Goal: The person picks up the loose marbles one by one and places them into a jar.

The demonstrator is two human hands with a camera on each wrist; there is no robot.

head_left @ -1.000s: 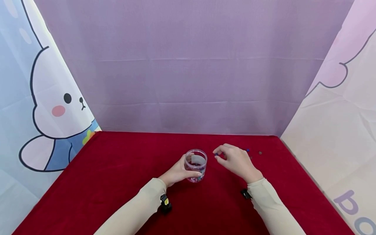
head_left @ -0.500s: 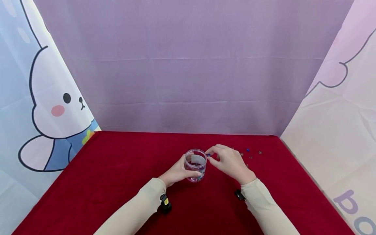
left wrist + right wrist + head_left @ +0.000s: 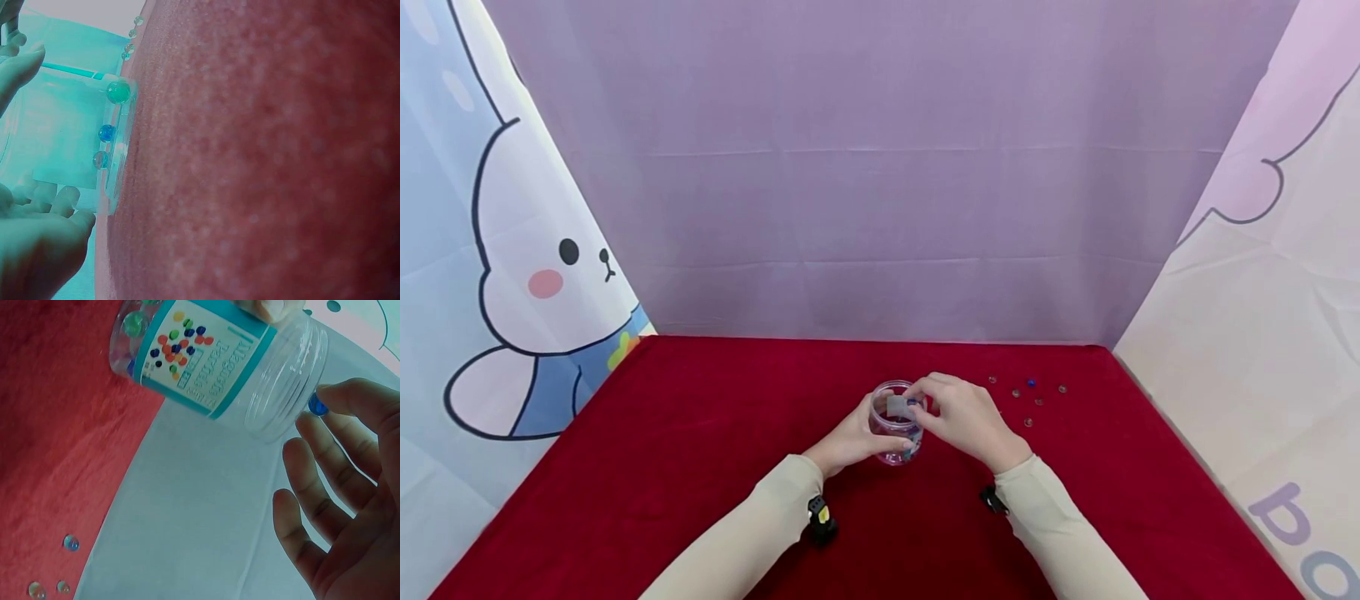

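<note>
My left hand (image 3: 853,437) grips a clear plastic jar (image 3: 897,459) from the side, its thumb across the front. In the right wrist view the jar has a teal-and-white label (image 3: 200,356) printed with coloured balls. Inside, low in the jar, lie a green marble (image 3: 117,92), a blue marble (image 3: 107,133) and a clear marble (image 3: 100,160); others may be hidden. At the jar's open mouth, my right hand (image 3: 962,421) pinches another blue marble (image 3: 318,405) between thumb and index finger. The other fingers of that hand are spread and loosely bent.
Right of the jar, several loose marbles are scattered on the red cloth (image 3: 737,392), among them a blue one (image 3: 1032,382) and a clear one (image 3: 1028,422). A purple curtain (image 3: 880,208) stands behind the table, with printed sheets at both sides.
My right hand has moved left with the blue marble, from beside the jar to over its mouth. More loose marbles now show behind it. The left hand and jar have stayed put.
</note>
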